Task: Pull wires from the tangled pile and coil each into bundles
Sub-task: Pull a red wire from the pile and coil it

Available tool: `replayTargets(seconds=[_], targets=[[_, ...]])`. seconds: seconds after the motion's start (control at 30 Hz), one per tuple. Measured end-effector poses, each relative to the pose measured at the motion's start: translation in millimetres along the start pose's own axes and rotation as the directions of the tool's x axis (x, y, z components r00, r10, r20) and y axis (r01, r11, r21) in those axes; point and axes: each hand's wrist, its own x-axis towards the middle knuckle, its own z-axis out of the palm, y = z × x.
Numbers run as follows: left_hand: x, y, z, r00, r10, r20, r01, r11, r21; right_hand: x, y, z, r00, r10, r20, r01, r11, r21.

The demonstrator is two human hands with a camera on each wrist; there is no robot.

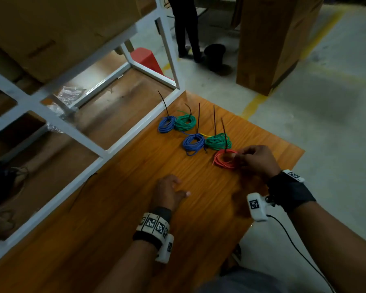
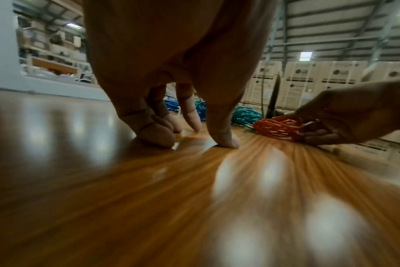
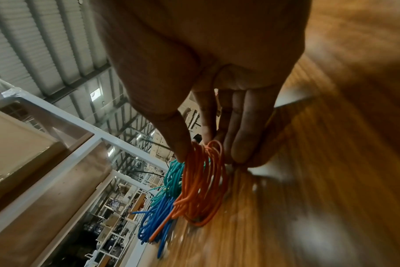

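Observation:
A red wire coil [image 1: 224,159] [image 2: 278,127] [image 3: 202,180] lies on the wooden table [image 1: 135,218], with a black tie sticking up from it. My right hand [image 1: 256,158] [image 2: 354,115] [image 3: 194,144] pinches the coil's right edge between thumb and fingers. Behind it lie two blue coils [image 1: 193,143] [image 1: 167,124] and two green coils [image 1: 218,141] [image 1: 185,122], each with a black tie. My left hand [image 1: 170,192] [image 2: 183,130] rests its fingertips [image 2: 224,140] on the bare table, holding nothing. No tangled pile is in view.
A white metal rack [image 1: 76,127] with cardboard boxes borders the table's left side. A tall cardboard box [image 1: 270,39] and a person's legs [image 1: 187,28] stand on the concrete floor beyond. The table's right edge is close to my right hand.

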Motion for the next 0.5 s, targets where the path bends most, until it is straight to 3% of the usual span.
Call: replayTargets(seconds=[0.23,0.4,0.5], targets=[[-1.7,2.1,-4.9,0.999,-0.051,0.005,0.051,0.999,0.011,-1.6,3.8,-0.2,0.997,-0.077,-0.018,0.073,0.987,-0.146],[-12.5,-10.6,-10.3,0.996,-0.081,-0.03,0.078,0.993,-0.087,-29.4,-5.1,5.7,0.961,-0.218,-0.168,0.16,0.939,-0.303],[-28.6,-29.3,-21.0,0.992,-0.119,-0.04,0.112,0.983,-0.146,-54.9,-16.2,18.1,0.94,-0.305,-0.152,0.26,0.93,-0.261]])
